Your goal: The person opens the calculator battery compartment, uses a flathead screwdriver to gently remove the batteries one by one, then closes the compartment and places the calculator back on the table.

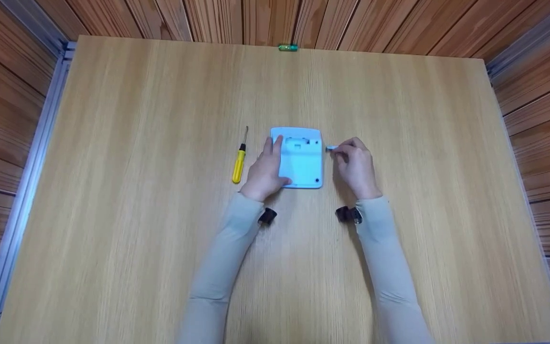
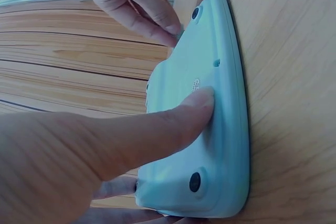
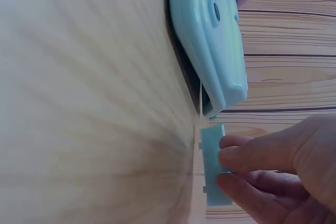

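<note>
A light-blue device (image 1: pixel 303 162), shaped like a desktop calculator, lies face down with dark round feet and screw holes showing. Near its far edge a small battery compartment (image 1: pixel 297 143) is uncovered. My left hand (image 1: pixel 266 169) rests along the device's left side with fingers extended, its thumb (image 2: pixel 184 116) pressing the back near the close edge. Just off the right side, my right hand (image 1: pixel 355 165) pinches a small light-blue battery cover (image 3: pixel 212 163) between thumb and fingers. Two little tabs stick out along the cover's edge, and it is apart from the device.
A yellow-handled screwdriver (image 1: pixel 239 162) lies left of the device, its tip toward the far side. One green battery (image 1: pixel 288 48) sits at the far edge of the wooden table (image 1: pixel 136 143). Wood-panelled walls (image 1: pixel 265 21) stand behind and on both sides.
</note>
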The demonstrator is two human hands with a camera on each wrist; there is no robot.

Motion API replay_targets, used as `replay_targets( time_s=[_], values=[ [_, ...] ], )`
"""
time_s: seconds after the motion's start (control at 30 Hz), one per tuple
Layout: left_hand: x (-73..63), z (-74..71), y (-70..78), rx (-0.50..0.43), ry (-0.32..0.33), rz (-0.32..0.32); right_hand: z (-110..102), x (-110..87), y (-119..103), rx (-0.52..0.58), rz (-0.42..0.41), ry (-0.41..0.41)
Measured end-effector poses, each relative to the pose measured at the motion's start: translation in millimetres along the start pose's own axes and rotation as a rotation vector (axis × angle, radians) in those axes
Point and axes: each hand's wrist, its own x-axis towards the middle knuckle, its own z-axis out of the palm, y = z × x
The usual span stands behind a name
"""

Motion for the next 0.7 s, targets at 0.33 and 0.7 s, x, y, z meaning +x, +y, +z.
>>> replay_targets(
  time_s=[0.33,0.7],
  values=[
    [-0.1,-0.3,-0.4,0.002,0.004,0.0,1,-2.3,-15,0.065,-0.056,0.124],
    [1.1,-0.1,-1.5,0.007,-0.005,-0.009,8,0.2,-38,0.11,-0.121,0.03]
  ],
)
